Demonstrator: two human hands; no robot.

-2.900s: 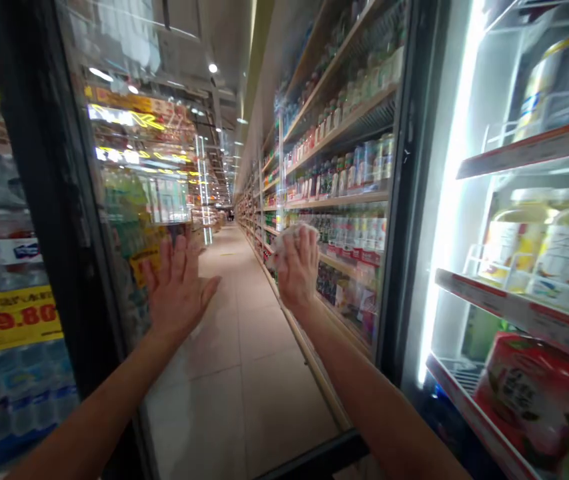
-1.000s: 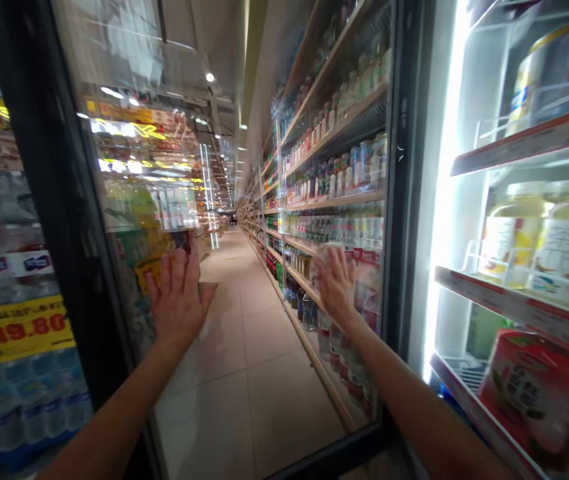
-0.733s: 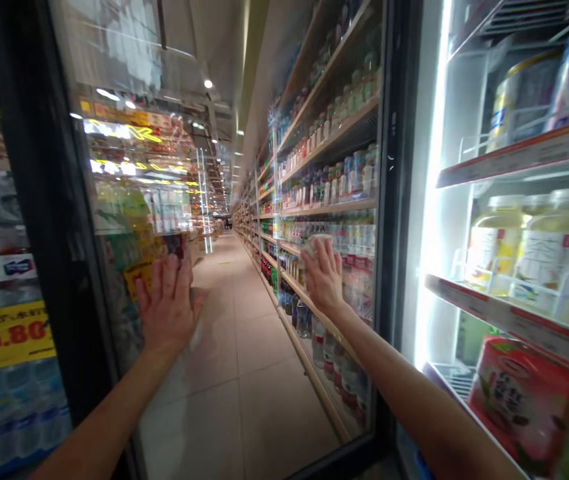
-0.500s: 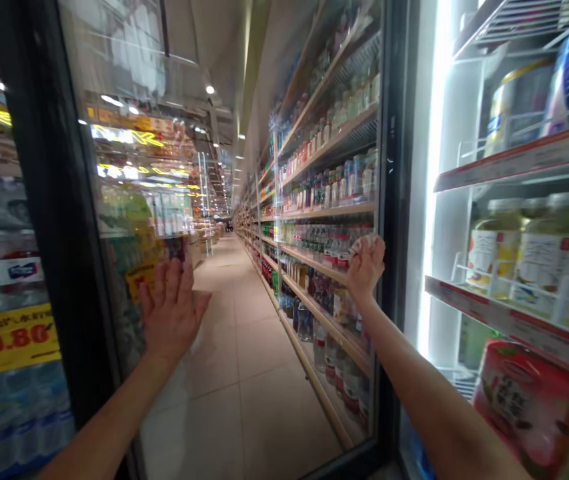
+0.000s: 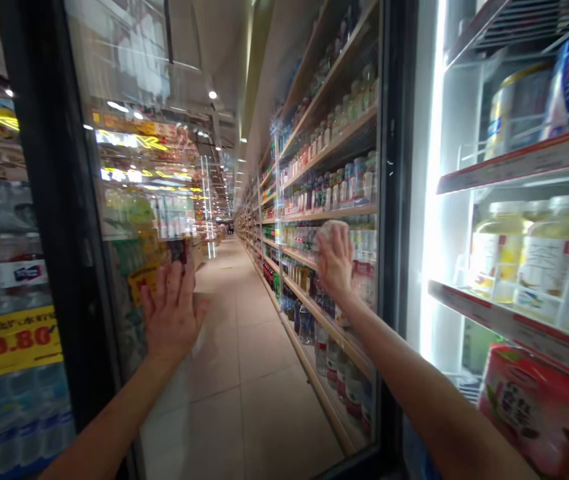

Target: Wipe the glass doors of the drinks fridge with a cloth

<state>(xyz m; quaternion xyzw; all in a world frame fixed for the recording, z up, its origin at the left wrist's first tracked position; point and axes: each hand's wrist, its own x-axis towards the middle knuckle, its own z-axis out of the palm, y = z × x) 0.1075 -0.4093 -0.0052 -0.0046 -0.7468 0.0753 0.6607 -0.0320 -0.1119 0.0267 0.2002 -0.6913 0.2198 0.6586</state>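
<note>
A glass cooler door (image 5: 214,373) with a black frame stands swung open in front of me. My left hand (image 5: 171,307) lies flat on the left part of the pane, fingers stretched out and holding nothing. Toward the right side of the pane, my right hand (image 5: 335,260) presses a pale cloth (image 5: 331,230) to the glass. Most of the cloth is hidden behind the fingers, and the hand is somewhat blurred. Shelves of bottles show in the glass.
At the right, lit cooler shelves (image 5: 519,320) hold bottled drinks (image 5: 497,250), a can (image 5: 517,110) and a red package (image 5: 534,407). Packs of bottled water (image 5: 19,407) are stacked at the left with a yellow price sign (image 5: 11,343).
My right hand with the cloth has moved left across the glass, away from the right frame, and slightly up. My left hand has stayed in about the same place.
</note>
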